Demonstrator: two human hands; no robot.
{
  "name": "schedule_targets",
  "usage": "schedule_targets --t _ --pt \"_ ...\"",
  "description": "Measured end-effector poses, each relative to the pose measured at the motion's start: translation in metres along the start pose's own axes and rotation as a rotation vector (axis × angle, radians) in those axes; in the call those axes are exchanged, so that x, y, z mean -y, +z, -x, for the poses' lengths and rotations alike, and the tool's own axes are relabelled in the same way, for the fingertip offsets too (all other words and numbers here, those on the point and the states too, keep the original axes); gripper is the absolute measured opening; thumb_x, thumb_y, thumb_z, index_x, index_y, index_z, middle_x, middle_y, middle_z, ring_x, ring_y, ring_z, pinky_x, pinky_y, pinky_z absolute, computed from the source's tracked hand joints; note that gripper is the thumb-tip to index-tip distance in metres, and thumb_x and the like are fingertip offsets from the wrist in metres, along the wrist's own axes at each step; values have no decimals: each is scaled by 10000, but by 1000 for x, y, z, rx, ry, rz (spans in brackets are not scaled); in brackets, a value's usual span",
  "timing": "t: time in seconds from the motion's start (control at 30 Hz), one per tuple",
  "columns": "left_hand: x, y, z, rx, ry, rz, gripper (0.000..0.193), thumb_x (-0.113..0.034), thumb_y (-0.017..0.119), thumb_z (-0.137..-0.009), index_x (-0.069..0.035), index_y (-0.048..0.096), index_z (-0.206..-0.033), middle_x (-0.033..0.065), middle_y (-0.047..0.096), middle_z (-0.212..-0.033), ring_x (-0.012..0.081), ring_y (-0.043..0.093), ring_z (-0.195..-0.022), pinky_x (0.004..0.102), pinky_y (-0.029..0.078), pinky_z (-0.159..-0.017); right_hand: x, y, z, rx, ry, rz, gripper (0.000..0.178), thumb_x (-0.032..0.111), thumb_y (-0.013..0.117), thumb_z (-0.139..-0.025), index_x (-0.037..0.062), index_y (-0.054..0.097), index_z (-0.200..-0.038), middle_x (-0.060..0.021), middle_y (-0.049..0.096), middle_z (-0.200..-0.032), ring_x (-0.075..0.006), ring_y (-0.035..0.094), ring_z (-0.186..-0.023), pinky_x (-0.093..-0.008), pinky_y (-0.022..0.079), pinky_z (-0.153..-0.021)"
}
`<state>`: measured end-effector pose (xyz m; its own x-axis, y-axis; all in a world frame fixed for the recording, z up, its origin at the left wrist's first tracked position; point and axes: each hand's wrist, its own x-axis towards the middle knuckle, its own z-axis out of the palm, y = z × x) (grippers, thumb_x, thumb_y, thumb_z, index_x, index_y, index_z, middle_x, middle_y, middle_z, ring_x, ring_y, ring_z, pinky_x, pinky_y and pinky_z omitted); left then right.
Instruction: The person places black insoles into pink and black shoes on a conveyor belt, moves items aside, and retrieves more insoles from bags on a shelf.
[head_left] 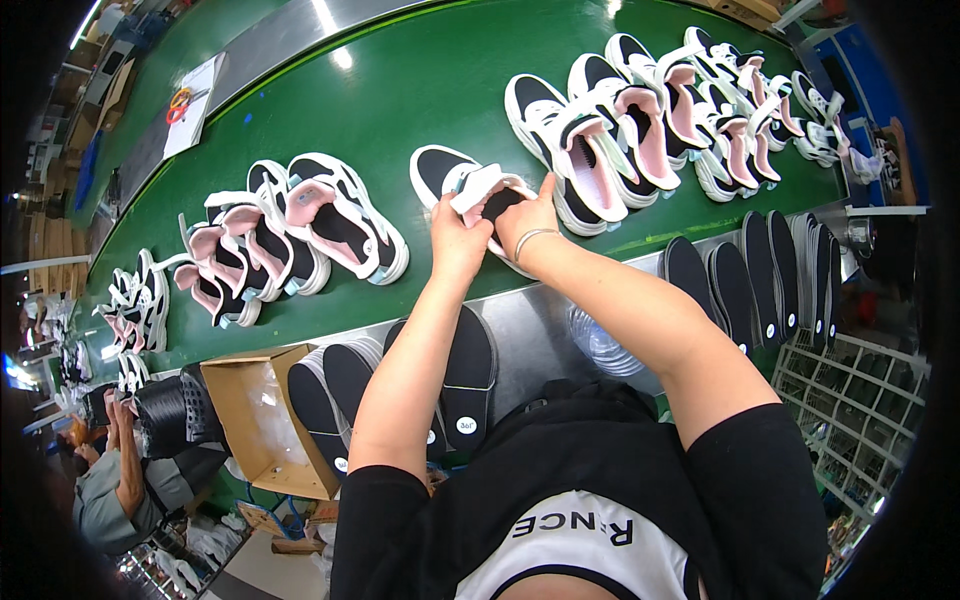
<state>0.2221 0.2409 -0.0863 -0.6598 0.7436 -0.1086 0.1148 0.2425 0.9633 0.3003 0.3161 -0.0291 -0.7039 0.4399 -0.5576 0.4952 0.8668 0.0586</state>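
Note:
A white and black sneaker (432, 172) with pink lining lies on the green work table in front of me, its toe pointing away to the left. My left hand (458, 243) is closed on the padded tongue (482, 190) and pulls it up at the near side of the opening. My right hand (527, 220), a bracelet at its wrist, reaches into the opening at the heel end. One finger rests outside along the collar; the others are hidden inside the sneaker, so whatever they touch there cannot be seen.
Sneakers of the same kind stand in rows to the right (590, 150) and left (335, 220). Black insoles (468, 370) stand stacked along the near edge, beside an open cardboard box (265, 425). A wire rack (850, 400) is at the right; another person (130, 480) sits far left.

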Motion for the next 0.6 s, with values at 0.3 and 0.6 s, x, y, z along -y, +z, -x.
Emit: schedule_targets --t 0.3,0.6 --pt "-17 -7 3 -12 -27 -69 319 -18 514 -554 41 498 -867 198 507 -873 341 492 -864 361 401 -772 6 -12 12 15 -32 -87 207 211 462 -757 157 636 -857 -36 617 -857 -193 557 -889 -588 122 -917" --pt "-77 -47 -12 -51 -27 -364 279 -6 471 -623 5 534 -895 136 585 -801 225 570 -765 309 444 -666 -129 26 127 -728 -92 -731 124 128 519 -754 57 582 -834 -100 589 -780 -252 561 -738 -336 418 -708"
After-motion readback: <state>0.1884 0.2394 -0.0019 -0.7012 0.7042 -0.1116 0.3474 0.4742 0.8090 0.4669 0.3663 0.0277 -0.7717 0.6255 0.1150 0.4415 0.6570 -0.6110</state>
